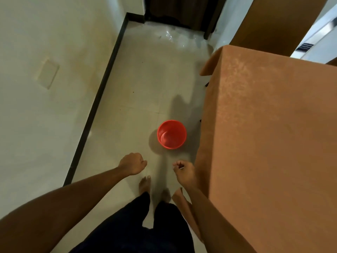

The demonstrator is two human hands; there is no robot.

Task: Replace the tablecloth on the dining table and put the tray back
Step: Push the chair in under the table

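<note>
An orange-brown tablecloth [269, 136] covers the dining table on the right and hangs down its near side. My left hand [132, 163] is held out over the floor with its fingers curled into a fist, holding nothing. My right hand [184, 173] hovers just left of the hanging cloth edge, its fingers loosely curled and holding nothing; it does not touch the cloth. No tray is in view.
A red plastic bucket [171, 134] stands on the tiled floor [138, 92] ahead of my bare feet, close to the table's side. A white wall with a black skirting [98, 99] runs along the left. A dark doorway [182, 11] lies at the far end.
</note>
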